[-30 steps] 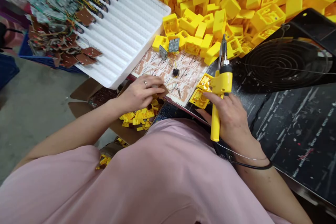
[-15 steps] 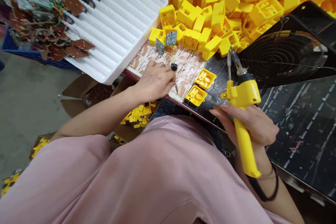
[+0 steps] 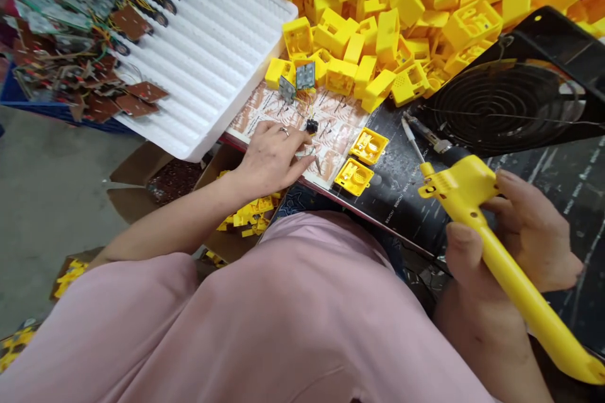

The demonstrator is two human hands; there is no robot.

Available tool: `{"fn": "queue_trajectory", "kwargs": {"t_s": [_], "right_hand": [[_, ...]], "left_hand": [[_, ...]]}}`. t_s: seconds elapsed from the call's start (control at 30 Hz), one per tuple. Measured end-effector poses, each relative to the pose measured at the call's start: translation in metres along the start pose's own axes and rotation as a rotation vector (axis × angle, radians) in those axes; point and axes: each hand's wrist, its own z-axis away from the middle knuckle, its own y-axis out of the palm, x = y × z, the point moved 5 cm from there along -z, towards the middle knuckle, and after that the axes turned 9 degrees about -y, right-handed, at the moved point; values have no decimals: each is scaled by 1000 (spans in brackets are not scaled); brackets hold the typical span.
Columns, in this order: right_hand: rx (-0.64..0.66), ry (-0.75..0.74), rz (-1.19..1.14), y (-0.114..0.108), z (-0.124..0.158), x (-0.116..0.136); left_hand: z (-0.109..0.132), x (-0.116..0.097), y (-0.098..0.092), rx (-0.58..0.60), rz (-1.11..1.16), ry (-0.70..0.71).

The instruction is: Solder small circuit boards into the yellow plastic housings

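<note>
My right hand [image 3: 524, 233] grips a yellow soldering gun [image 3: 501, 258], its thumb and fingers on either side of the handle. The gun's metal tip and thin feed tube point up and left over the dark bench. My left hand [image 3: 276, 157] rests on the patterned mat, thumb and index finger apart. Its index fingertip is right beside a small black part [image 3: 311, 126] with wires. Those wires lead toward two small green circuit boards [image 3: 305, 75]. A thin dark pointed object [image 3: 317, 165] lies by the left thumb. Two open yellow cases [image 3: 369, 145] sit to the right.
A large heap of yellow housings [image 3: 354, 19] covers the back. A black fan [image 3: 491, 101] stands at the right. At the left, a ridged white foam tray [image 3: 222, 44] bears wired parts, beside a blue basket [image 3: 61, 110] piled with circuit boards. Cardboard boxes [image 3: 137, 167] stand below.
My right hand has moved right with the soldering gun, whose handle now slants more and whose tip is lower. My left hand has shifted only slightly, its thumb and index finger now farther apart.
</note>
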Motion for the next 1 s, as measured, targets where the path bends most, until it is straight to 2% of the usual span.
{"fn": "queue_trajectory", "kwargs": {"t_s": [0.1,0.27,0.37,0.47,0.53,0.63,0.83,1.0], "right_hand": [[-123,-132,8,2,-10,11],[-166,-77,56,0,-8,7],[-203,-37,55,0,-6,3],[-308,-4,32,0,-7,1],[-356,22,-28,0,-8,-2],[-407,57,-115,-2,-7,-6],[-484,93,-195,-4,-1,-14],[-487,245,-173,-1,3,-21]], "left_hand": [[-3,0,1,8,-70,-32],[-6,-1,5,132,-50,-17],[-3,-6,2,106,-133,56],[2,-16,-2,92,-297,202],[3,-20,-4,122,-391,273],[2,-20,-6,184,-435,293],[1,-4,-6,198,-53,169],[-3,4,-5,269,286,5]]}}
